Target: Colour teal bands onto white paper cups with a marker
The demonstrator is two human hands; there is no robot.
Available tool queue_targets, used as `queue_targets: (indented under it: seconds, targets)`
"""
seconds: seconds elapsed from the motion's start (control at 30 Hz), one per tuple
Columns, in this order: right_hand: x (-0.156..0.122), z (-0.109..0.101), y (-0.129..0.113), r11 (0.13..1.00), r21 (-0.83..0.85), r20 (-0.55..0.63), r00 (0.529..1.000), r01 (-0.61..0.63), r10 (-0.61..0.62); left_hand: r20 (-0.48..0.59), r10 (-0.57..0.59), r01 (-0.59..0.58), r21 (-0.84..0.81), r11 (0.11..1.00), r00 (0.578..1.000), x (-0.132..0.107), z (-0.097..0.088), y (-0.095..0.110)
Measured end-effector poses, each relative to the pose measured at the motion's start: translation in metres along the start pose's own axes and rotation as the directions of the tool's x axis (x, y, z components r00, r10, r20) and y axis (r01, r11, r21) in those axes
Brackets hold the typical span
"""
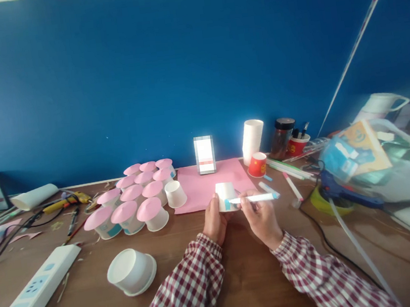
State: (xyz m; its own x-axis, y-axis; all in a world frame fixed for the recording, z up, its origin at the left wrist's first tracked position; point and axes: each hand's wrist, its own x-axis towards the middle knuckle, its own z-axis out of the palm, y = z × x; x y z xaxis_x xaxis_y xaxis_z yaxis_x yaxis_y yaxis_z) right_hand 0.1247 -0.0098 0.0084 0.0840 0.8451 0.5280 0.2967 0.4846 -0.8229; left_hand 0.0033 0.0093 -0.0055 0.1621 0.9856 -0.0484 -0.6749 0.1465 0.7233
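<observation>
My left hand [214, 222] grips a small white paper cup [225, 193], held upside down over the wooden table. My right hand [261, 217] pinches a white marker [252, 199] that lies across the cup's side, its tip at a blue patch on the cup wall. Both sleeves are red-and-white check. A pink paper sheet [201, 186] lies just behind the cup.
Several pink-topped cups [136, 202] stand at left, beside a plain cup [175, 194]. A white tub [132, 271] lies at front left, near a power strip [24, 300]. A cup stack [252, 140], red cup [257, 164], jar [281, 138], markers and a glue gun [339, 192] crowd the right.
</observation>
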Motion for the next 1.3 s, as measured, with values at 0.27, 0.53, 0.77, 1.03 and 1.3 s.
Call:
queue_targets:
  seconds: [0.27,0.53,0.77,1.03,1.3]
  targets:
    - [0.002,-0.0016,-0.0026,1.0,-0.016,-0.006,1.0,0.011,-0.012,0.003,-0.011,0.011,-0.012,1.0,1.0,0.0,0.0001,0.0008]
    - [0.002,-0.0008,0.001,1.0,-0.004,-0.006,1.0,-0.001,0.001,-0.05,-0.035,0.033,-0.037,0.999,0.998,0.0006,-0.0012,0.0015]
    - [0.0044,-0.001,0.0002,1.0,-0.002,-0.002,1.0,-0.013,0.013,-0.015,-0.038,0.037,-0.054,0.998,0.999,0.0003,-0.0009,0.0027]
    - [0.0046,-0.0025,0.0003,0.999,-0.038,0.029,0.999,-0.036,0.037,-0.098,-0.064,0.057,-0.072,0.996,0.993,0.003,-0.0027,0.0031]
    - [0.0031,-0.0001,-0.0052,1.0,-0.006,0.09,0.996,-0.028,0.028,-0.062,-0.045,0.042,-0.039,0.998,0.997,0.0003,0.0009,0.0029]
